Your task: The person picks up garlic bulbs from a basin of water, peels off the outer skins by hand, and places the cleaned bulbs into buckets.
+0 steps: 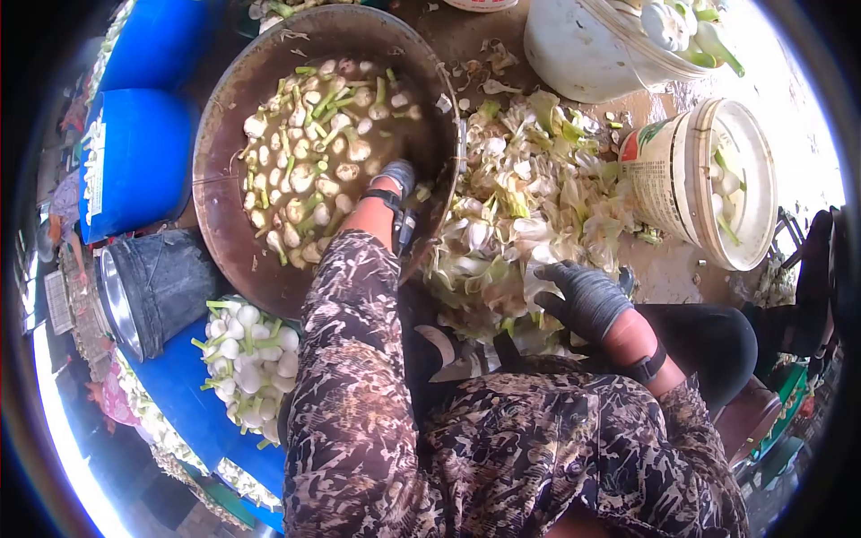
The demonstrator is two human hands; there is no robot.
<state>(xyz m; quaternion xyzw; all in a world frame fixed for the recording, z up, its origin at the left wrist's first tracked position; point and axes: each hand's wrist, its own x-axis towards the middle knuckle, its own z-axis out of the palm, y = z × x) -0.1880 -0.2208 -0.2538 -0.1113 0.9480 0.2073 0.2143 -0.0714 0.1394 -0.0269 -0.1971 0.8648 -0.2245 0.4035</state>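
Garlic bulbs with green stems [314, 179] float in muddy water inside a wide round basin [220, 197]. My left hand [396, 179], in a grey glove, reaches into the basin's right part; its fingers are hidden, and I cannot make out what it touches. Over the lower edge of a heap of peeled garlic skins [520, 206] is my right hand [583, 298], also gloved in grey. Its fingers are spread near pale skins, with nothing gripped.
Blue tubs [134, 179] and a dark bucket [161, 282] stand at left, above cleaned garlic [247, 368]. A white tub [574, 54] holds garlic at upper right. Below it a white bucket [668, 175] lies tilted with stems inside. People's parts show at far left.
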